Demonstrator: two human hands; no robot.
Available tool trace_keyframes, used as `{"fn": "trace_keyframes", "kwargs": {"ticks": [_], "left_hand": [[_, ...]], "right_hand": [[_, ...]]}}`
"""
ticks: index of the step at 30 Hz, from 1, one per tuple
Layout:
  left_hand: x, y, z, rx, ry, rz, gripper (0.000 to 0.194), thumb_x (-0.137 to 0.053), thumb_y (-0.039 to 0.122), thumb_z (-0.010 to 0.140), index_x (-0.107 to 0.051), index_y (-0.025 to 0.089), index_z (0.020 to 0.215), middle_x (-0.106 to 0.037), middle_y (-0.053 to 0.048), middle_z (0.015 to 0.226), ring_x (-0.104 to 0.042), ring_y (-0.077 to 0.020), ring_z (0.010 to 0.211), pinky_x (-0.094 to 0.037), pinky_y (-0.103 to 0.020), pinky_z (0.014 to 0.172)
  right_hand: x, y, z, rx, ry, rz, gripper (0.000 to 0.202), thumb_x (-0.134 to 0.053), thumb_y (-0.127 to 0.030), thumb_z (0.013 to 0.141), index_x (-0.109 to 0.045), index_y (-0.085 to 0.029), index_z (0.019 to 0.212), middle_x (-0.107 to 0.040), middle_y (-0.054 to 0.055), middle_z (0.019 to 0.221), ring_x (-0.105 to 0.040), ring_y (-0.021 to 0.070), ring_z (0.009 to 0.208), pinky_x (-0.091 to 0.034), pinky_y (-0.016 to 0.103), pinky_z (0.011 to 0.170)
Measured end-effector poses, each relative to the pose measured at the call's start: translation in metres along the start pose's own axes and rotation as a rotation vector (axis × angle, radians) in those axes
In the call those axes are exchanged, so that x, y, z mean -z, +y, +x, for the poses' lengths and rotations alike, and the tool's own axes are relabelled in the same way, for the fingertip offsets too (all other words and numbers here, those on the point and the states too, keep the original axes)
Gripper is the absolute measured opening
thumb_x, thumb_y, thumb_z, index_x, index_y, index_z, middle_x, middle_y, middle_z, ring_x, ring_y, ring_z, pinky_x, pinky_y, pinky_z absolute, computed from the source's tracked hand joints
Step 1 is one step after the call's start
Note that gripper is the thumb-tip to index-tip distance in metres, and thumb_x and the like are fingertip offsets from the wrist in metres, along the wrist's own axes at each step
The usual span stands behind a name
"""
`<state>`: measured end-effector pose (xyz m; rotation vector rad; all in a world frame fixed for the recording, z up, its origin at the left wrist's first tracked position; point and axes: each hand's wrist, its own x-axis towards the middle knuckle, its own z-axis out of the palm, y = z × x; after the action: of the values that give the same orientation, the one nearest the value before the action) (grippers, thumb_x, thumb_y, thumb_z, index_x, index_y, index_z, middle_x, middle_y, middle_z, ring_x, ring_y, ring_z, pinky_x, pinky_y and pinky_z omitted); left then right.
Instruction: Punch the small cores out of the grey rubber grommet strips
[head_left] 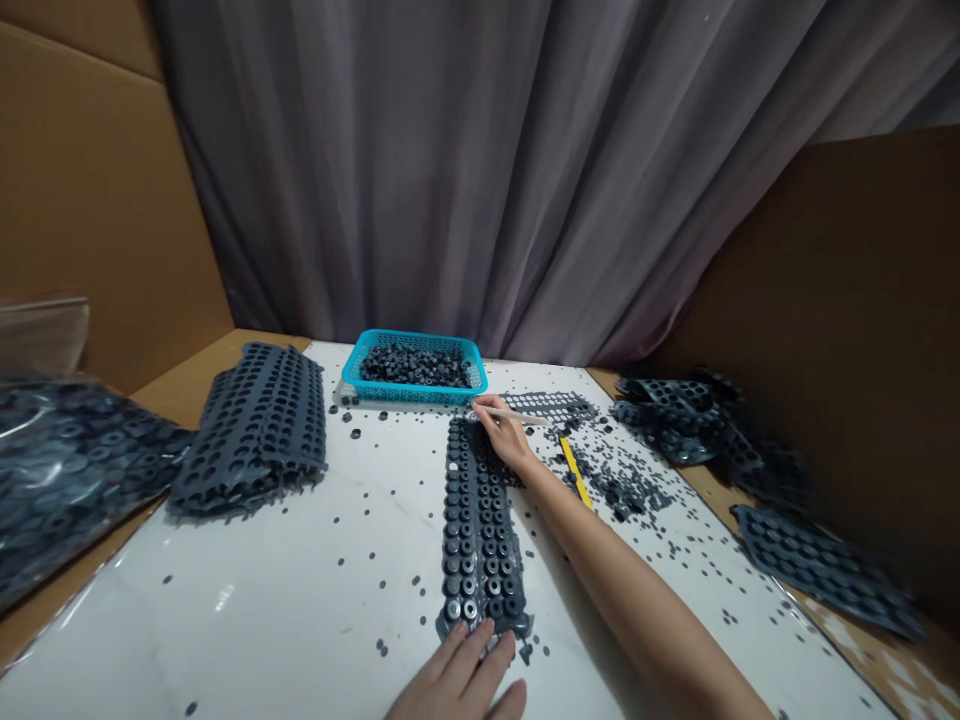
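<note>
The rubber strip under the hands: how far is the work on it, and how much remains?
Done: loose black rings fill the blue basket, and emptied sheets lie at right. In hand: the left hand presses the rubber strip at its near end, the right hand holds a thin stick at its far end. Left: the strip's rings and the stacked sheets.

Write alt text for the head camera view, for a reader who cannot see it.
A person's left hand presses down the near end of a long dark rubber strip of small rings on a white table, while the right hand holds a thin stick at its far end. A blue basket of loose rings sits behind, with stacked rubber sheets at left.
</note>
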<state>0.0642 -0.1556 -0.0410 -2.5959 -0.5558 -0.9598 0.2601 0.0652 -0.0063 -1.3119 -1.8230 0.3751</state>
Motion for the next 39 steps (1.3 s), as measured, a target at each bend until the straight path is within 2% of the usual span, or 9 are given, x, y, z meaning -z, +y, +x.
{"fn": "trace_keyframes", "kwargs": {"ticks": [4, 8, 14, 18, 25, 32, 35, 39], "left_hand": [[0.006, -0.001, 0.002, 0.026, 0.009, -0.033, 0.017, -0.047, 0.032, 0.096, -0.061, 0.025, 0.101, -0.069, 0.004, 0.105, -0.062, -0.0175, 0.097, -0.050, -0.028, 0.079], [0.008, -0.002, 0.000, -0.015, -0.117, -0.042, 0.020, -0.047, 0.035, 0.096, -0.059, 0.024, 0.107, -0.066, 0.001, 0.112, -0.059, -0.0190, 0.103, -0.049, -0.030, 0.083], [0.000, 0.002, -0.005, 0.000, -0.090, -0.033, 0.018, -0.049, 0.033, 0.095, -0.059, 0.024, 0.106, -0.066, 0.001, 0.112, -0.058, -0.0196, 0.104, -0.048, -0.031, 0.085], [0.001, 0.001, -0.003, 0.023, -0.017, -0.029, 0.017, -0.047, 0.034, 0.096, -0.060, 0.025, 0.103, -0.067, 0.003, 0.109, -0.058, -0.0180, 0.101, -0.047, -0.029, 0.084], [-0.003, 0.001, -0.008, -0.014, -0.060, 0.000, 0.019, -0.050, 0.036, 0.095, -0.058, 0.025, 0.107, -0.065, 0.001, 0.113, -0.058, -0.0189, 0.104, -0.046, -0.030, 0.087], [0.006, -0.002, 0.004, 0.013, 0.043, 0.002, 0.013, -0.049, 0.029, 0.095, -0.060, 0.024, 0.099, -0.069, 0.003, 0.102, -0.062, -0.0173, 0.094, -0.049, -0.028, 0.081], [0.009, -0.004, 0.008, 0.004, 0.024, 0.002, 0.013, -0.049, 0.028, 0.095, -0.060, 0.024, 0.099, -0.069, 0.003, 0.103, -0.062, -0.0170, 0.095, -0.049, -0.027, 0.082], [0.002, -0.002, 0.001, 0.004, 0.036, 0.001, 0.012, -0.050, 0.029, 0.094, -0.060, 0.024, 0.100, -0.068, 0.003, 0.104, -0.061, -0.0175, 0.097, -0.048, -0.028, 0.084]], "right_hand": [[-0.003, -0.004, -0.010, -0.021, -0.081, 0.096, 0.024, -0.049, -0.041, 0.089, -0.059, -0.020, 0.086, -0.067, 0.004, 0.086, -0.062, 0.0201, 0.082, -0.047, 0.030, 0.073], [-0.007, -0.003, -0.014, -0.021, -0.136, 0.142, 0.025, -0.051, -0.043, 0.087, -0.061, -0.020, 0.084, -0.068, 0.005, 0.087, -0.064, 0.0209, 0.084, -0.048, 0.033, 0.077], [-0.005, -0.004, -0.016, -0.003, -0.164, 0.153, 0.026, -0.048, -0.043, 0.090, -0.061, -0.020, 0.090, -0.068, 0.006, 0.095, -0.064, 0.0211, 0.091, -0.048, 0.034, 0.082], [-0.007, -0.003, -0.015, 0.027, -0.180, 0.119, 0.027, -0.049, -0.044, 0.090, -0.061, -0.020, 0.089, -0.068, 0.007, 0.094, -0.062, 0.0220, 0.092, -0.047, 0.035, 0.082], [-0.007, -0.003, -0.012, 0.066, -0.183, 0.059, 0.022, -0.050, -0.040, 0.090, -0.062, -0.021, 0.089, -0.066, 0.007, 0.092, -0.059, 0.0230, 0.089, -0.044, 0.038, 0.082], [-0.001, -0.003, -0.009, 0.068, -0.228, 0.113, 0.026, -0.046, -0.042, 0.091, -0.060, -0.020, 0.089, -0.067, 0.006, 0.092, -0.062, 0.0206, 0.089, -0.048, 0.034, 0.080], [-0.001, -0.003, -0.009, 0.056, -0.227, 0.121, 0.028, -0.045, -0.043, 0.092, -0.060, -0.020, 0.092, -0.067, 0.006, 0.094, -0.063, 0.0203, 0.089, -0.048, 0.033, 0.081], [-0.002, -0.004, -0.010, 0.074, -0.226, 0.103, 0.026, -0.048, -0.042, 0.090, -0.061, -0.020, 0.089, -0.067, 0.007, 0.092, -0.063, 0.0215, 0.089, -0.047, 0.035, 0.081]]}}
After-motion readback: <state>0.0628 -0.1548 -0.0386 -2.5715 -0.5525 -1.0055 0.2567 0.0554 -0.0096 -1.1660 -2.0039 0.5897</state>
